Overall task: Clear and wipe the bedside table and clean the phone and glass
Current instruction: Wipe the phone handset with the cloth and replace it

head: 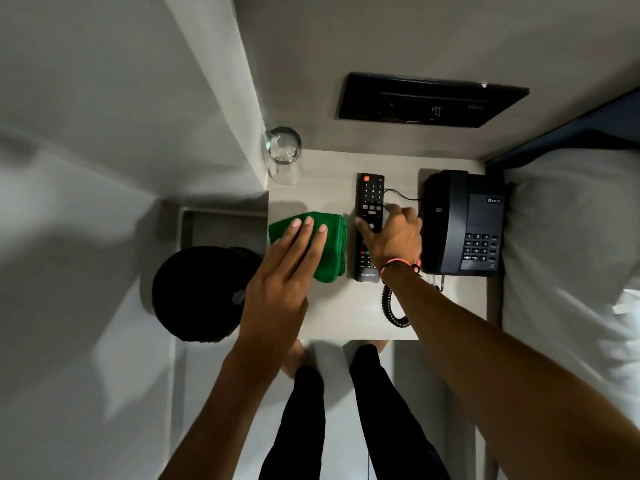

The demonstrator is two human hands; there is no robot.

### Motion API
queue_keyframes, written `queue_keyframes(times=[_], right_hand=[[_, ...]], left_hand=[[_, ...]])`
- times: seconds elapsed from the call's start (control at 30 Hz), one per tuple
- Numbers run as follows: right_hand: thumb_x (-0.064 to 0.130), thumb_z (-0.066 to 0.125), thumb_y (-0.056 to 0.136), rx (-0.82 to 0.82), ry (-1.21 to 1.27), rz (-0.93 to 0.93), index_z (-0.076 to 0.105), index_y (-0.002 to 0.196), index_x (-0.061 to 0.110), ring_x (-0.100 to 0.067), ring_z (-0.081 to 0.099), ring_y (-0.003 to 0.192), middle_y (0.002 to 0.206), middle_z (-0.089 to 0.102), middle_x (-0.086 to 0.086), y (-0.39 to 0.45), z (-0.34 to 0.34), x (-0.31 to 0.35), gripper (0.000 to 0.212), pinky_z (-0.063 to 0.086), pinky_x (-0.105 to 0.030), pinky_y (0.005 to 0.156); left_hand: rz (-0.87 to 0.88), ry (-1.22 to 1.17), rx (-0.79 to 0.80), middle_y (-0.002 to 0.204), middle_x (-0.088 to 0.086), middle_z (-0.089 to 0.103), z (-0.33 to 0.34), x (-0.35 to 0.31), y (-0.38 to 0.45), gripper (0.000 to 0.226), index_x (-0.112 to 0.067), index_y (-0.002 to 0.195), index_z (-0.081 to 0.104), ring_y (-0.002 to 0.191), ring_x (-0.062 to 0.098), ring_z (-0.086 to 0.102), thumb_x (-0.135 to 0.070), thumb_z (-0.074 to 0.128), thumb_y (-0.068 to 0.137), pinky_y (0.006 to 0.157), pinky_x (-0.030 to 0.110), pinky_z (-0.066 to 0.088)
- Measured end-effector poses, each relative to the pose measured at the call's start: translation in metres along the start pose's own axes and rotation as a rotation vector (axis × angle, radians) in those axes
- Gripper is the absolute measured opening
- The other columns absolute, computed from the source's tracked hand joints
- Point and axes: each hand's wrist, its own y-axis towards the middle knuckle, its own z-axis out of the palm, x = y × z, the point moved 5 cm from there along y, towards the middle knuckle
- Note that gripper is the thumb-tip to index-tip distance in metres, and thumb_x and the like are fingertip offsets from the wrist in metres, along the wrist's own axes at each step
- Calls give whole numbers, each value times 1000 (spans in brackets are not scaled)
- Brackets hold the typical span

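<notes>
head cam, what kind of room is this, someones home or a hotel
Probably a hotel bedroom: a corded desk phone and TV remote share a small bedside table beside white bedding.

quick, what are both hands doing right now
Left hand: open, fingers flat on the green cloth.
Right hand: fingers curled over the remote on the table; a firm grip cannot be told.

One glass, one remote, one phone, one green cloth, two hands
</notes>
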Motion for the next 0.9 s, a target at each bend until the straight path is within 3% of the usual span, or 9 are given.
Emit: queue_keyframes(times=[0.1,0.2,0.27,0.37,0.5,0.6,0.67,0.8,0.9], right_hand=[[70,57,83,138,559,5,70,107,11,-29,67,101,107,71,-13,-4,-9,17,65,56,-45,90],[85,39,78,916,1042,257,68,121,15,-31,64,117,118,72,-11,-28,-9,43,87,50,-48,100],[80,48,77,1209,1104,258,58,135,13,-32,63,118,126,67,-13,-45,-24,52,89,48,-52,103],[45,75,76,1270,1164,186,60,129,8,-28,68,104,117,69,-15,-53,-56,56,66,56,-46,91],[3,68,82,1228,1165,60,64,121,3,-29,69,105,115,70,-18,-59,-97,66,39,58,-43,91],[-7,60,84,1257,1131,26,66,118,1,-30,70,103,118,69,-21,-72,-128,79,35,57,-42,92],[-8,60,84,1311,1070,-2,66,118,0,-31,70,103,122,67,-23,-86,-147,92,36,57,-41,92],[-6,61,82,1424,907,-148,60,127,-4,-35,63,115,128,62,-25,-133,-190,132,45,52,-44,101],[-8,63,82,1480,800,-244,61,124,-4,-30,68,108,126,65,-22,-177,-216,169,43,53,-42,99]], left_hand=[[30,-35,44,156,11,39,-1,-2,1,79,-7,151,35,149,26,30,22,44,78,114,51,39],[87,-56,51,159,8,33,-5,-11,5,83,-10,154,25,151,23,24,22,43,79,118,49,34],[108,-76,44,160,8,32,-11,-20,7,74,-10,154,21,152,22,23,17,32,87,120,48,30],[108,-65,34,162,6,28,-23,-34,11,74,-9,155,16,152,21,21,19,32,89,122,46,27],[70,-173,-22,166,-2,8,-51,-61,10,87,-15,157,4,154,18,11,11,53,90,122,48,28],[-278,-361,54,164,-12,-13,-78,-68,0,123,-29,155,-15,154,12,-5,-43,80,78,125,45,11],[-591,-658,16,167,-6,8,-99,-68,-9,134,-39,156,-7,153,17,17,-62,84,61,122,46,22],[-888,-1116,-236,116,2,74,-159,-84,-35,43,-20,126,63,110,22,70,-35,70,87,98,54,53],[-991,-1037,-410,107,9,76,-207,-90,-69,38,-13,111,73,103,28,72,-37,78,82,93,52,57]])
